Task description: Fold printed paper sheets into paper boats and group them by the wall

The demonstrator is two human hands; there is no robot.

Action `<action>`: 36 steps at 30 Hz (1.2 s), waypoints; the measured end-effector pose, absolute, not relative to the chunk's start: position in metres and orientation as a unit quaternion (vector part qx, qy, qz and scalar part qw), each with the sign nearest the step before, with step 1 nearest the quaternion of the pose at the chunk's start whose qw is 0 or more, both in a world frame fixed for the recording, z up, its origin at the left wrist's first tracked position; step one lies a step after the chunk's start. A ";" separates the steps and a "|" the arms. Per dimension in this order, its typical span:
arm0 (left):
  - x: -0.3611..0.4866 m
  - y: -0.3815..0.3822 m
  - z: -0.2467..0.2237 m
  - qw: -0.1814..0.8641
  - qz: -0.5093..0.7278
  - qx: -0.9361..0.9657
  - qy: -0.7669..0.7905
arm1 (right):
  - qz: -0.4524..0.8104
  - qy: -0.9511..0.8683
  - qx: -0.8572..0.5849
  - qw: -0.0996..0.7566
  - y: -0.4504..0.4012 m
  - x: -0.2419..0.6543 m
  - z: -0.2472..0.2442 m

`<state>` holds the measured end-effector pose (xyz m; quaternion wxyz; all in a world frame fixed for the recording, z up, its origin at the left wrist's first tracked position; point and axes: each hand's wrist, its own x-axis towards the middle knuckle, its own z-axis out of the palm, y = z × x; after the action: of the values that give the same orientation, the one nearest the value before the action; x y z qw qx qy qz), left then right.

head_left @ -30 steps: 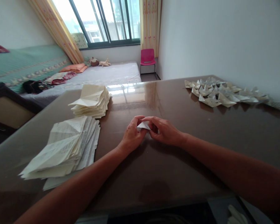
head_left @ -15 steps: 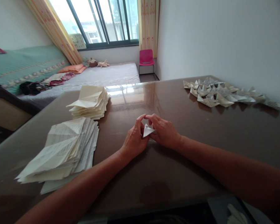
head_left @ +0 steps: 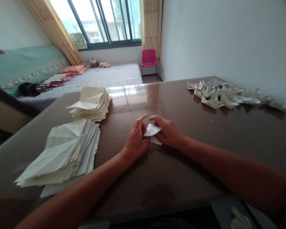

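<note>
A small piece of folded white paper is held between both hands over the middle of the brown table. My left hand pinches its left side, with the index finger lifted away from it. On the other side my right hand grips the paper, its index finger bent above it. A lower flap of the paper shows beneath, between the two hands. Parts of the paper are hidden by the fingers.
Two stacks of creased paper lie on the left, a cream stack behind a white written-on stack. Several folded paper boats stand at the back right of the glossy table. Beyond are a bed and a pink chair.
The index fingertips have come apart from each other. The folded paper has turned, and more of it, including a lower flap, now shows between my hands.
</note>
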<state>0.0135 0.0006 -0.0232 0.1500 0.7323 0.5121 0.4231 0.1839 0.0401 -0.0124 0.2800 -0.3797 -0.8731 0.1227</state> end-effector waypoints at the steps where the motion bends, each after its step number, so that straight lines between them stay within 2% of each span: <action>1: 0.012 0.003 -0.025 0.155 0.415 0.734 0.514 | 0.124 -0.872 -0.387 0.271 0.043 0.184 -0.015; 5: 0.008 0.011 -0.033 0.163 0.377 0.739 0.533 | 0.111 -0.878 -0.407 0.226 0.053 0.190 -0.021; 12: 0.006 0.010 -0.028 0.138 0.311 0.769 0.542 | 0.128 -0.930 -0.293 0.180 0.066 0.205 -0.011; 21: -0.008 0.002 -0.020 0.099 0.229 0.849 0.466 | 0.171 -0.943 -0.257 0.124 0.079 0.219 -0.004; 36: -0.017 -0.005 -0.003 -0.015 0.102 0.919 0.381 | 0.196 -0.950 -0.222 0.097 0.091 0.231 0.001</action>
<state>-0.0170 -0.0052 -0.0026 -0.0155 0.9188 0.3808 0.1024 0.2314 0.0911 0.0012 0.0967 -0.2221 -0.9503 0.1957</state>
